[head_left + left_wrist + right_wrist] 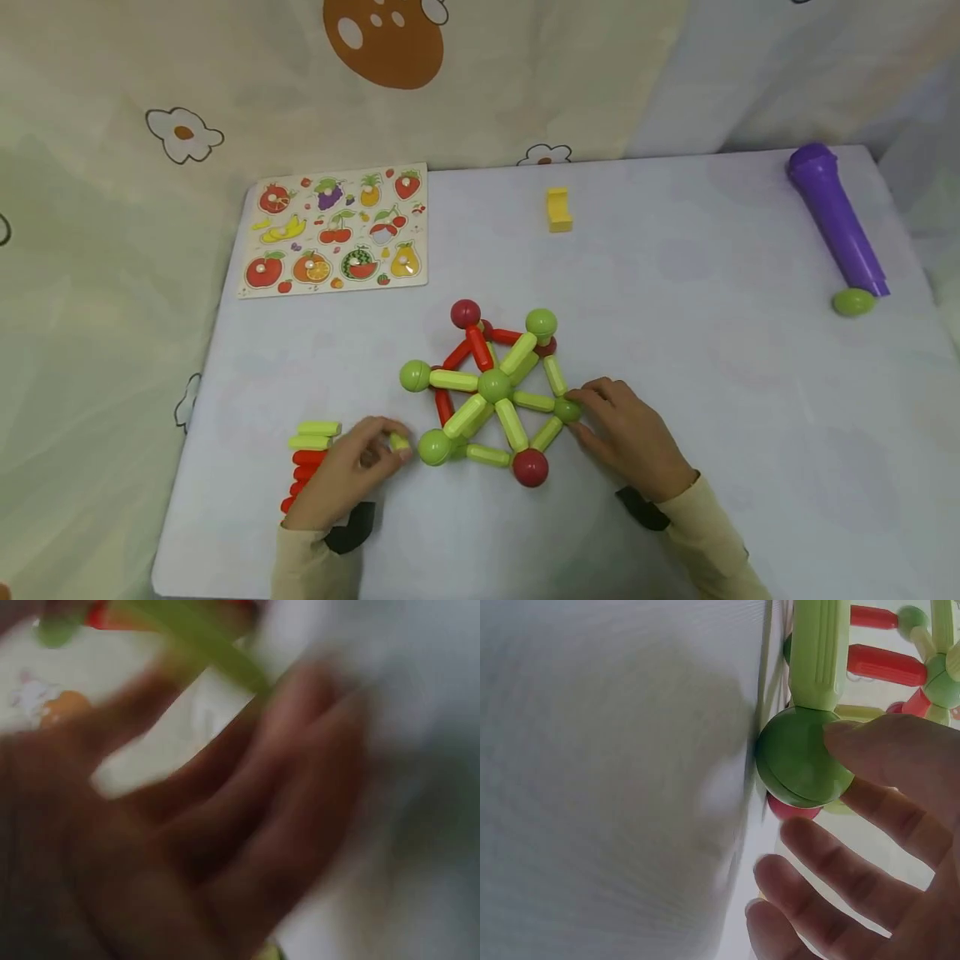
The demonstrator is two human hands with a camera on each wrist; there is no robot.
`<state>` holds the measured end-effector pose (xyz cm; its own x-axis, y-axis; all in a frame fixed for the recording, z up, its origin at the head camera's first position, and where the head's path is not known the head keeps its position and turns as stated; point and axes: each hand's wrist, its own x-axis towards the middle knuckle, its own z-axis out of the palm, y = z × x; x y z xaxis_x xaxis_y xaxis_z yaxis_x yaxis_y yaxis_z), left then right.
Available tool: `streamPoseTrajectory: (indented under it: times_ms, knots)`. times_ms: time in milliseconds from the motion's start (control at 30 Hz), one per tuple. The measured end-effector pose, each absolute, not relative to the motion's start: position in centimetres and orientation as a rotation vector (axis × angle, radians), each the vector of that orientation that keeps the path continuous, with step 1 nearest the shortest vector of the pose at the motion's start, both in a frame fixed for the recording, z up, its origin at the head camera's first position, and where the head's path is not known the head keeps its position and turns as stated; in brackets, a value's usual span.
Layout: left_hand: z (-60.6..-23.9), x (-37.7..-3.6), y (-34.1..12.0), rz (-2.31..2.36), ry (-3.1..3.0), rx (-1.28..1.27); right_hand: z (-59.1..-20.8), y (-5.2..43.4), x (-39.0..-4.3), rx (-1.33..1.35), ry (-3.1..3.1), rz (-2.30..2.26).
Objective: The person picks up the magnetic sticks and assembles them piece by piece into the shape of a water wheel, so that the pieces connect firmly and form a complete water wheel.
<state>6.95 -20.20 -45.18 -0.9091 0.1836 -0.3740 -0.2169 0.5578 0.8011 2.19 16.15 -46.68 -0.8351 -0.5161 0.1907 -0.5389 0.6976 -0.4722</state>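
Note:
A wheel-like construction of green and red rods and balls lies mid-table, its green hub ball (495,385) raised over the spokes. My left hand (352,467), just left of it, holds a light green rod (399,442) between thumb and fingertips; that rod is blurred in the left wrist view. At the construction's right side, my right hand (630,433) pinches a green ball (799,757) between thumb and index finger, the other fingers spread. A green rod (819,652) joins this ball. Near the left hand lie loose green rods (315,442) and red rods (309,458), partly covered by it.
A fruit puzzle board (335,229) lies at the back left. Toward the back middle is a small yellow block (558,210). On the right lie a purple microphone-shaped toy (836,217) and a loose green ball (853,302). Patterned cloth (525,100) hangs behind the table.

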Motion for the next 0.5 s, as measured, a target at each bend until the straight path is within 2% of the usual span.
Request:
streamPoseTrajectory:
  times_ms: [200,500]
  knots:
    - [-45.0,8.1,-18.0,1.386,2.04,0.251,-46.8,16.3,2.2,0.856,-2.915,0.852]
    - [-46.3,6.9,-16.0,1.377,2.211,0.284,-47.0,16.6,2.6,0.756,-2.947,0.872]
